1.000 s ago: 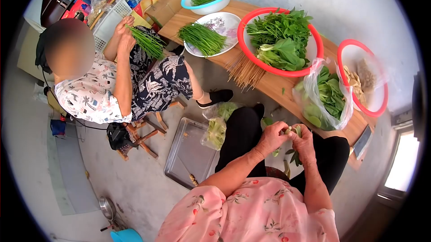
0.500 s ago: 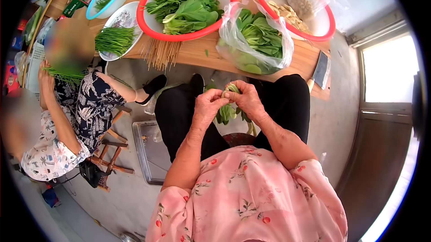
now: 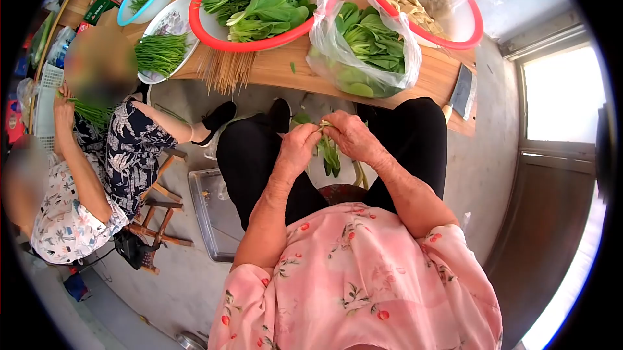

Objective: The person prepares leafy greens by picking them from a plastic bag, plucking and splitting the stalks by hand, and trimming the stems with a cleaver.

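Note:
Above my lap, my left hand (image 3: 299,147) and my right hand (image 3: 352,137) meet with fingertips pinched on a bok choy (image 3: 329,157). Its dark green leaves hang down below the fingers, and the fingers partly hide its pale stem end. Beyond my knees, a clear plastic bag (image 3: 410,67) full of bok choy stands at the table edge. Left of it, a red-rimmed basin (image 3: 202,23) holds more leafy greens.
On the wooden table (image 3: 279,77) lie a cleaver (image 3: 463,90), thin brown sticks (image 3: 227,71), an oval dish of green stalks (image 3: 190,38) and another red-rimmed basin (image 3: 477,32) with pale slices. A co-worker (image 3: 78,200) sits at left holding green stalks. A clear tray (image 3: 204,220) lies on the floor.
Both hands have turned slightly on the bok choy, and its leaves now hang more plainly below the fingers. The whole view has shifted a little.

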The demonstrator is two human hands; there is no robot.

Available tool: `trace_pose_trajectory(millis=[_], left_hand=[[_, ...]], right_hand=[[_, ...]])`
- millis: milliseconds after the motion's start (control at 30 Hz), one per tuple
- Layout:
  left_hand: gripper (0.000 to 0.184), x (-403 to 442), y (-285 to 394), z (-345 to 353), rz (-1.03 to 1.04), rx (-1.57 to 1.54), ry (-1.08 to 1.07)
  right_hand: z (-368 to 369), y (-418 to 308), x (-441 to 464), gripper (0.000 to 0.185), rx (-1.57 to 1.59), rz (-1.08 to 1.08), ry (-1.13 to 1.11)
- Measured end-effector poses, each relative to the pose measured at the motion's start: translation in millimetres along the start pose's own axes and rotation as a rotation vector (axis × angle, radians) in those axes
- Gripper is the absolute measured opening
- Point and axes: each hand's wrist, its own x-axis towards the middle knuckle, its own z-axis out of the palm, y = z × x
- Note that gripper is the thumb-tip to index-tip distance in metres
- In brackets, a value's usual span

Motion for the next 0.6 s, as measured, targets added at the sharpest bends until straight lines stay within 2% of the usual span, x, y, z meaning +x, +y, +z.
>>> trace_pose_trajectory(millis=[67,133,267,367,433,567,600], left_hand=[[0.016,0,4,0,-0.040,-0.069,-0.007],[0.020,-1,16,-2,-0.098,-0.134,-0.046],[0.019,-1,16,-2,-0.192,-0.200,-0.027],[0.016,0,18,-2,-0.172,-0.104,-0.015],[0.013,-1,8,4,0.099,0.081,0.093],[0.013,-4,4,-1,0.037,0.075,0.004],[0.014,-3,8,-7,-0.130,-0.097,-0.099]], right_hand=[[1,-3,0,0.020,0.008,0.032,0.027],[1,-7,2,0.014,0.162,0.154,0.038],[2,-12,2,0.014,0.199,0.171,0.025],[0,-11,1,0.019,0.151,0.155,-0.035],[5,-6,-1,0.020,0.053,0.059,-0.005],[-3,-3,-3,0.019,-0.005,0.009,-0.102],[-14,-14,0,0.019,0.235,0.231,-0.229]])
